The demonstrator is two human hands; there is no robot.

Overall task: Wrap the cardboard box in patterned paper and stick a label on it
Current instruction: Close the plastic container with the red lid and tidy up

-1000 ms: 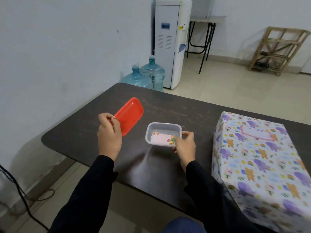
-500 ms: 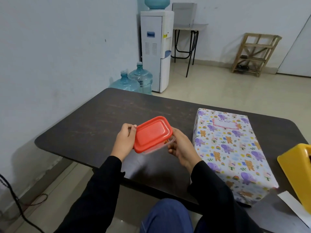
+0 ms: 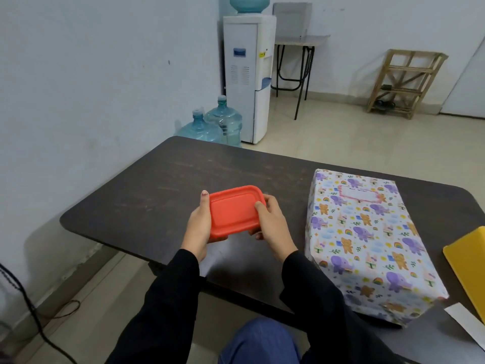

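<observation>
A cardboard box wrapped in animal-patterned paper (image 3: pixel 367 240) lies on the dark table (image 3: pixel 157 195), right of my hands. A pink-bordered label (image 3: pixel 358 193) is stuck on its top near the far end. Between my hands sits a small container under a red lid (image 3: pixel 233 210), just above the table. My left hand (image 3: pixel 197 227) grips its left side, thumb along the edge. My right hand (image 3: pixel 271 223) grips the right side, thumb on the lid. The container's body is hidden under the lid.
A yellow object (image 3: pixel 468 264) and a white paper strip (image 3: pixel 467 324) lie at the table's right edge. Beyond the table stand a water dispenser (image 3: pixel 248 77), two water bottles (image 3: pixel 212 124), a folding table (image 3: pixel 299 64) and a wooden rack (image 3: pixel 404 82).
One second ago my left hand held the red lid apart from the open grey container. The lid now sits flat on it, with both hands around the closed container.
</observation>
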